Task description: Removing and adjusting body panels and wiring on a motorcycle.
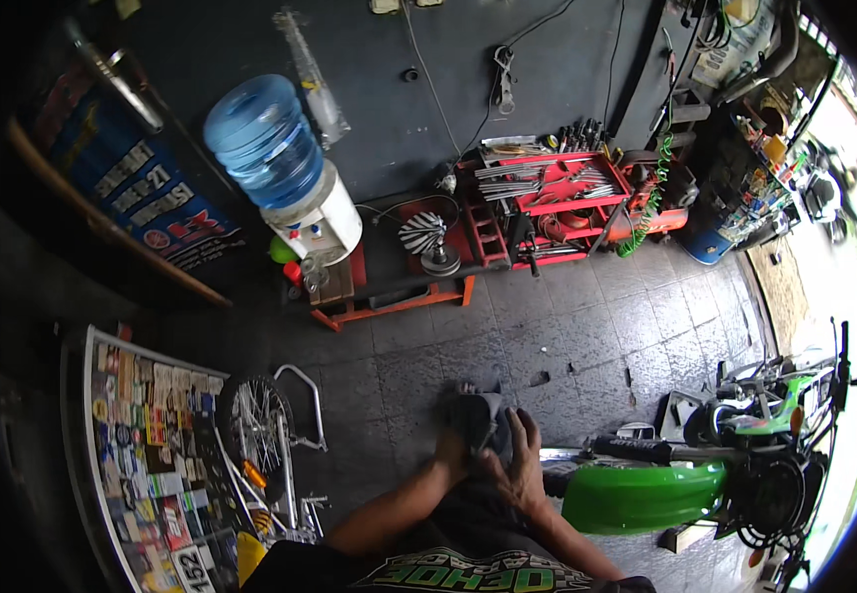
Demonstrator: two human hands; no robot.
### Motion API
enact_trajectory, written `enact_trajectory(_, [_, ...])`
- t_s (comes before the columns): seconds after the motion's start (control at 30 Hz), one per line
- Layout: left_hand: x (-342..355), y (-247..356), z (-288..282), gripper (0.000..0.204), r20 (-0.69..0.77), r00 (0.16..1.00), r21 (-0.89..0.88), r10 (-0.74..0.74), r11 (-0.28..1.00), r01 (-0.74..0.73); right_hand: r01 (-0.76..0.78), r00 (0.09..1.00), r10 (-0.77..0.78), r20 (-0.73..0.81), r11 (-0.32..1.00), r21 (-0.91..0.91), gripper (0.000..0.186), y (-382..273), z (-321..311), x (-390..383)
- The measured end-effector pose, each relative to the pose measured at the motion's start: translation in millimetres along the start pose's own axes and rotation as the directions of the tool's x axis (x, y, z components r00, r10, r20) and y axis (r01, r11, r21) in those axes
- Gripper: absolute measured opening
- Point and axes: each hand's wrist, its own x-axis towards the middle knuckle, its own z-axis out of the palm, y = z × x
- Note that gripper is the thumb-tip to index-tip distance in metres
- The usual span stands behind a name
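Observation:
Close in front of my body, my left hand [455,456] is closed on a dark grey, cloth-like thing [485,411]. Motion blurs the left fingers, and the thing's exact kind is hard to make out. My right hand [520,476] is beside it, its fingers stretched away from me and its thumb apart, touching the near right side of the dark thing. Just right of that hand is the green front fender [641,497] of a motorcycle.
A bicycle wheel and frame [260,425] stand left, by a sticker-covered display case [162,450]. Ahead, a water dispenser [315,212] sits on a low orange-legged bench [394,304]. Red tool trays [571,183] and a blue drum [710,244] are farther right. Grey tiles [418,361] cover the floor.

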Motion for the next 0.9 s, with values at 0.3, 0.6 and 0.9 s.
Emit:
enact_trajectory(0.3, [217.1,-165.5,50.3,0.045,0.687,0.525,-0.708,-0.503,-0.299,0.64,-0.271,0.958,0.251,0.136,0.949,0.16,0.056,153.9,94.5,282.0])
enact_trajectory(0.6, [272.6,-277.9,30.6,0.04,0.397,0.136,-0.311,-0.908,0.006,0.95,-0.516,0.778,0.613,0.136,0.747,-0.419,0.085,332.3,212.8,618.5])
enact_trajectory(0.9, [315.3,-245.7,-10.6,0.036,0.331,-0.223,-0.238,-0.917,-0.31,0.921,-0.458,0.558,0.672,0.487,0.739,-0.495,0.081,337.9,175.7,654.9])
